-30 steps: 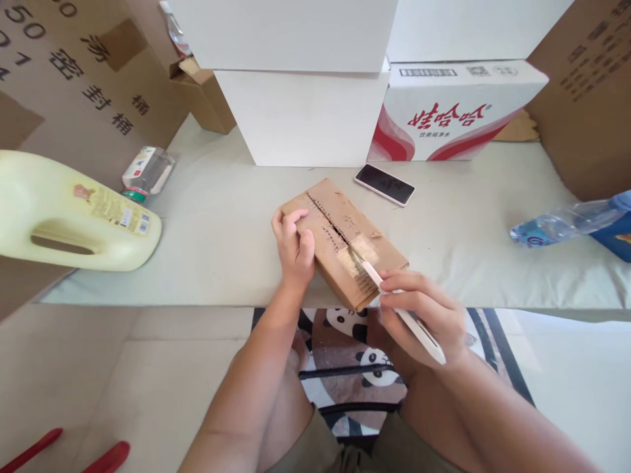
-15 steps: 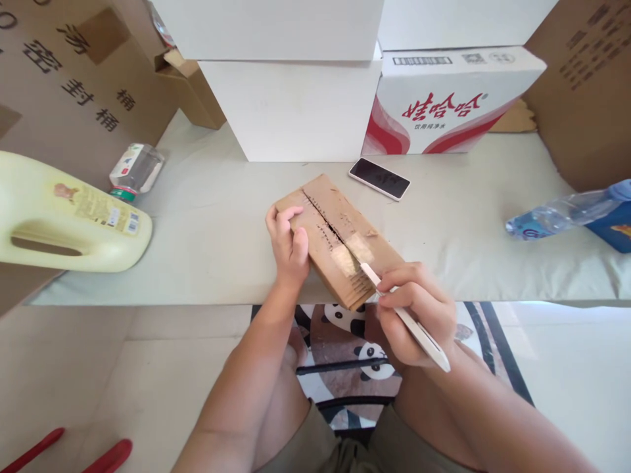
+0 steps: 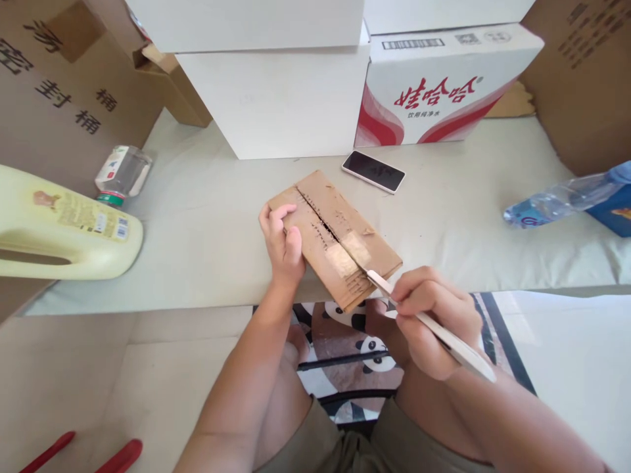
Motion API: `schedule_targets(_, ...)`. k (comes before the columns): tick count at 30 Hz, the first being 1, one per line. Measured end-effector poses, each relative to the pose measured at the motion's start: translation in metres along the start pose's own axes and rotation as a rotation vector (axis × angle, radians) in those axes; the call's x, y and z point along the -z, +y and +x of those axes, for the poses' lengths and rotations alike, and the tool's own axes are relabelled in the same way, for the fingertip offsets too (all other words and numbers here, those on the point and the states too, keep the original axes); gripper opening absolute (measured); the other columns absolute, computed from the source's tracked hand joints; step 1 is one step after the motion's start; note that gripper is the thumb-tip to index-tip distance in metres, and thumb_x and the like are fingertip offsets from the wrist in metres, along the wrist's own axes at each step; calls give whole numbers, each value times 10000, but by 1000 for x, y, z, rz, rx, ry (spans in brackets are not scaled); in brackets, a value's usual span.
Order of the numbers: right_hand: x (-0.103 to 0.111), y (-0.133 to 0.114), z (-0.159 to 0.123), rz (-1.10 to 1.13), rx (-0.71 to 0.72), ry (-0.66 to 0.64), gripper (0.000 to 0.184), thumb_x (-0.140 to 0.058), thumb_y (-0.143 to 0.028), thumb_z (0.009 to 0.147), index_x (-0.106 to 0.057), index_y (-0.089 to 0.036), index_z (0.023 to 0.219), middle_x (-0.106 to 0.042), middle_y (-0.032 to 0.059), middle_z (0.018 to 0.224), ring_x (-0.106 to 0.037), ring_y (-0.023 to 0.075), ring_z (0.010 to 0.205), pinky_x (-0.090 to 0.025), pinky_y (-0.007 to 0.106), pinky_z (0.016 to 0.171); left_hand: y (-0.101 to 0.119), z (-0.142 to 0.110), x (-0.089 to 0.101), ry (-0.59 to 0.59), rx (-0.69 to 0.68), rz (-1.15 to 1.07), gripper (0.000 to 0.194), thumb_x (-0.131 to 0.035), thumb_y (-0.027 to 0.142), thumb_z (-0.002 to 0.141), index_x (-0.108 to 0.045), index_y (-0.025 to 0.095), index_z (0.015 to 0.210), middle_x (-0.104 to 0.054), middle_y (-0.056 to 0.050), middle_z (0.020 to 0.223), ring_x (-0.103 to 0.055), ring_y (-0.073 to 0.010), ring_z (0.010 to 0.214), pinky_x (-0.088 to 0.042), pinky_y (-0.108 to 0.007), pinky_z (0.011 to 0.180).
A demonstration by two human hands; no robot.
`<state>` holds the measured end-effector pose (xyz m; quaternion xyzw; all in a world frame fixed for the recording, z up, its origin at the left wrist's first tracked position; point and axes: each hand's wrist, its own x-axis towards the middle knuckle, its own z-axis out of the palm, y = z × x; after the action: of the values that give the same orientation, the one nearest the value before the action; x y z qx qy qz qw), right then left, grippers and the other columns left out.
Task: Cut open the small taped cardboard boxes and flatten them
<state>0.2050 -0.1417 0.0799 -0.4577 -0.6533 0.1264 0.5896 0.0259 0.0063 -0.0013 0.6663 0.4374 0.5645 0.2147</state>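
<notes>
One box (image 3: 332, 238) is gripped by left hand (image 3: 283, 249); right hand (image 3: 438, 307) clasps cutter (image 3: 463, 352); carton (image 3: 438, 79) reads "娃哈哈".

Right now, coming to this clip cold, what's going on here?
A person's left hand holds the side of a cardboard box on a cloth-covered table. The right hand grips a white cutter, its front end at the top seam, beside the patch of tape and close to the box's near end. The seam shows as a dark line, with a small gap near its middle. A phone lies beyond the box.
</notes>
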Motion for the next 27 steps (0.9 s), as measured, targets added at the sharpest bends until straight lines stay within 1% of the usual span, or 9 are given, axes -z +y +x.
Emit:
schedule_targets(5,0,3,-6,40,-28,46,173,-548,-35,752,-543,-199,696,-601,7,735,-533,102,557,-420,254,484,0,0,-1,2,-2,-25,447,-405,587,951,-590,232,1150,-493,-119,1226,-533,-280,1173,-446,-443,1046)
schedule_targets(10,2,11,-16,154,-48,95,157,-558,-69,791,-607,-204,728,-622,28,769,-573,140,591,-445,302,507,0,0,0,12,6,-24,463,-406,601,950,-592,230,1155,-500,-115,1223,-535,-279,1167,-445,-441,1047)
schedule_targets(13,3,13,-16,294,-161,125,112,-588,-127,813,-625,-212,750,-608,36,782,-577,155,595,-429,315,495,-1,1,0,11,10,-32,479,-395,605,952,-588,226,1173,-500,-116,1236,-531,-280,1175,-437,-445,1061)
schedule_targets(16,2,16,-12,523,-297,187,75,-624,-198,832,-623,-214,758,-565,22,787,-538,127,542,-439,308,480,-2,0,-1,12,7,-42,492,-394,614,954,-582,226,1192,-498,-117,1251,-521,-284,1201,-418,-451,1089)
schedule_targets(18,1,19,-8,669,-350,212,77,-628,-227,835,-629,-212,760,-549,13,792,-521,105,509,-447,291,462,-3,-1,-1,22,4,-45,493,-386,619,962,-573,234,1208,-492,-115,1270,-506,-286,1235,-401,-455,1111)
schedule_targets(20,0,22,-5,764,-396,218,66,-612,-219,825,-638,-207,766,-555,9,801,-533,92,494,-454,272,451,-5,-2,-2,34,-9,-47,489,-373,617,973,-555,250,1240,-487,-110,1298,-481,-285,1278,-382,-456,1133)
schedule_targets(24,1,25,-3,864,-468,225,67,-596,-224,800,-646,-204,760,-573,0,795,-557,81,481,-486,253,458,-14,-4,-4,45,-44,-40,497,-351,616,988,-487,283,1331,-464,-101,1365,-416,-290,1368,-351,-472,1165)
schedule_targets(27,8,25,-1,883,-489,221,85,-621,-268,786,-649,-207,733,-584,-5,764,-545,80,461,-487,247,435,-19,-4,-5,28,-36,-41,529,-335,628,990,-429,281,1378,-441,-112,1400,-430,-290,1368,-354,-488,1170)
